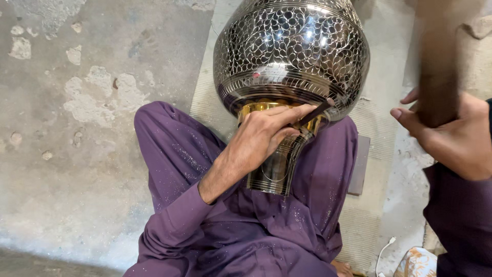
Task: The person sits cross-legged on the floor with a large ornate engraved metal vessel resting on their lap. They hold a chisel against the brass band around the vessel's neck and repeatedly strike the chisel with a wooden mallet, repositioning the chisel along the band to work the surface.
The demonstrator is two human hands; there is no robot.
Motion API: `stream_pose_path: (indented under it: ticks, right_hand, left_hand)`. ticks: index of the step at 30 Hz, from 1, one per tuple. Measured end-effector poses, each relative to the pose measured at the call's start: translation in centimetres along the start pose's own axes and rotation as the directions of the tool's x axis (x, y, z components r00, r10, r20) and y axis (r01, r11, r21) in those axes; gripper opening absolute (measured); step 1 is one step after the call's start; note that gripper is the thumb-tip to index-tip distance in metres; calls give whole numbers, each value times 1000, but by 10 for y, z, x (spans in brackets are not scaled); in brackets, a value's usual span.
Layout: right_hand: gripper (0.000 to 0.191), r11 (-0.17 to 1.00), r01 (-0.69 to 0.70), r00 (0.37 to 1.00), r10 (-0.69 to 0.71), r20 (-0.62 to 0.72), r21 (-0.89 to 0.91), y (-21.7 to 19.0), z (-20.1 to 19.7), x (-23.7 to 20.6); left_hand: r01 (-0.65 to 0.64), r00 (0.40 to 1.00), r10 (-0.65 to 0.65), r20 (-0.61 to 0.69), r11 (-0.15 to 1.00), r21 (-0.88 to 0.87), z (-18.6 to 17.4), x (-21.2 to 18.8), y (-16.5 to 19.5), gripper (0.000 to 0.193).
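- Silver metal vessel point(291, 54), engraved with leaf patterns, lies across the person's purple-clad lap in the head view, its gold-banded neck point(277, 154) pointing toward the body.
- Left hand point(266, 134) is closed around a thin dark chisel point(313, 114), whose tip touches the vessel's shoulder.
- Right hand point(453, 134) grips a blurred wooden mallet point(436, 61), raised well apart from the vessel.
- Woven mat point(210, 102) covers the concrete floor point(77, 128) beneath.
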State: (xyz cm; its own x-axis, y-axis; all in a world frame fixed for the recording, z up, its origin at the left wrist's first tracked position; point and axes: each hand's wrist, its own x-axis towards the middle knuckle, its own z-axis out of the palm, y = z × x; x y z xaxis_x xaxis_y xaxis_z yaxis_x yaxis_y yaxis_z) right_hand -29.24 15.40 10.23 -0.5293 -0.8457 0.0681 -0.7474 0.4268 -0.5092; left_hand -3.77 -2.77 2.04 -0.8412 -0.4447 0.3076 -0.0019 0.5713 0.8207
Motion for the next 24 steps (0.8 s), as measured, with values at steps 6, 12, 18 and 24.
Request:
stream_pose_path:
  ticks: [6,12,18,24]
  right_hand:
    - [29,909,255,967,-231,113,-329,6,-1,9]
    - [21,905,91,964,24,264,-416,1,2,14]
    - [30,973,224,965,-214,154,-48,6,5,21]
    - [14,976,215,954,-203,219,-33,8,7,24]
  left_hand:
    - [24,999,-25,-22,1000,-10,-1,-3,1,54]
    - [71,996,-73,-56,997,-43,-3,-6,5,54]
    - [38,993,-45,-108,997,-66,-4,-8,3,54]
    - [74,990,-83,-112,993,-88,-2,-9,1,57]
